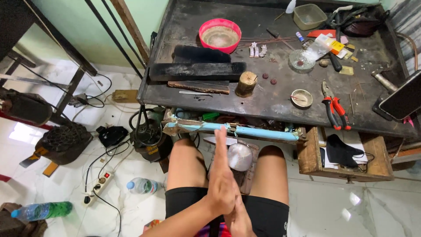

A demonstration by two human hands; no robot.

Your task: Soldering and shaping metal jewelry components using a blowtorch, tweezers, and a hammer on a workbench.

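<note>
Right now both hands press flat together over the lap, left hand (222,182) over right hand (240,219), grip holding nothing visible. Round glass piece (240,156) sits at 12 o'clock; a knee bump could likely topple it.

My single head view: camera on wearer's head, tilted steeply down and forward. Hands (226,193) and knees close at bottom centre; workbench (272,98) fills upper frame, floor (66,184) at left.
</note>
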